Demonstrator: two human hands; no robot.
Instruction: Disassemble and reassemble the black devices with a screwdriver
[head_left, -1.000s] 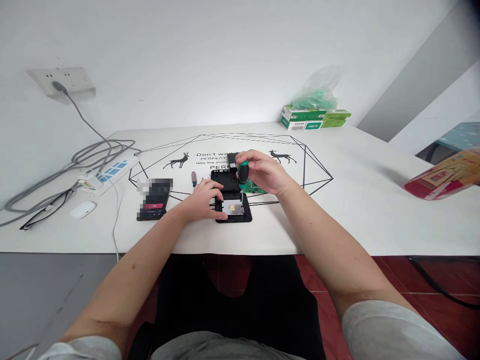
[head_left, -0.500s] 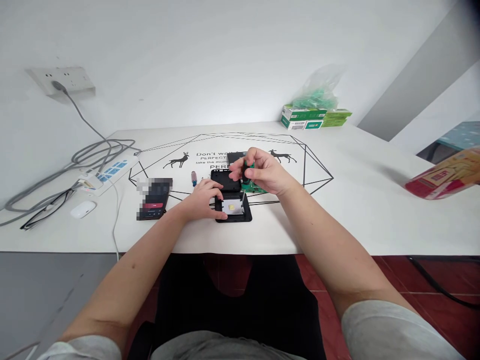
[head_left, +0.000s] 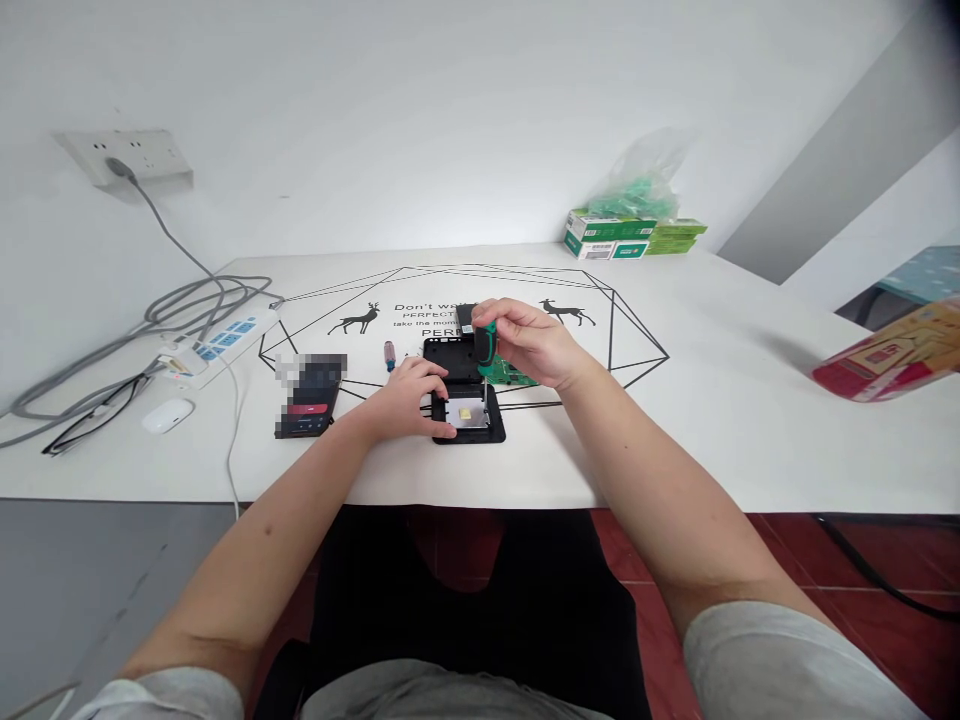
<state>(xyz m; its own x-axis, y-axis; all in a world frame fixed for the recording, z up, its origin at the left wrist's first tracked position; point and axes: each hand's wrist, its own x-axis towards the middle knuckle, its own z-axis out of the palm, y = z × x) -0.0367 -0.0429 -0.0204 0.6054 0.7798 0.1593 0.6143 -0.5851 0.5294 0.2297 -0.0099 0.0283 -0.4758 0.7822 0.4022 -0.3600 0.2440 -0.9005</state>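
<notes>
My right hand (head_left: 531,340) grips the top of a green-and-black screwdriver (head_left: 486,347), held upright. Its thin shaft points down to the right side of an open black plastic casing (head_left: 491,435); whether the tip touches a screw is too small to tell. Inside the casing lies a silvery plate with a yellow square pad (head_left: 466,413). My left hand (head_left: 412,398) holds the casing by its left side, thumb at the near edge and fingers at the far edge. Just behind sit a black cover (head_left: 446,362) and a green circuit board (head_left: 510,372), partly hidden by my right hand.
A small screwdriver (head_left: 390,355) lies behind my left hand. To the left are a phone (head_left: 309,400), a white mouse (head_left: 167,415) and a power strip (head_left: 232,340) with coiled cables. Green boxes (head_left: 611,230) stand at the back; a red-and-yellow bag (head_left: 885,355) is on the right.
My right hand's fingers have closed around the top of the screwdriver, which now stands more upright over the casing. My left hand stays on the casing.
</notes>
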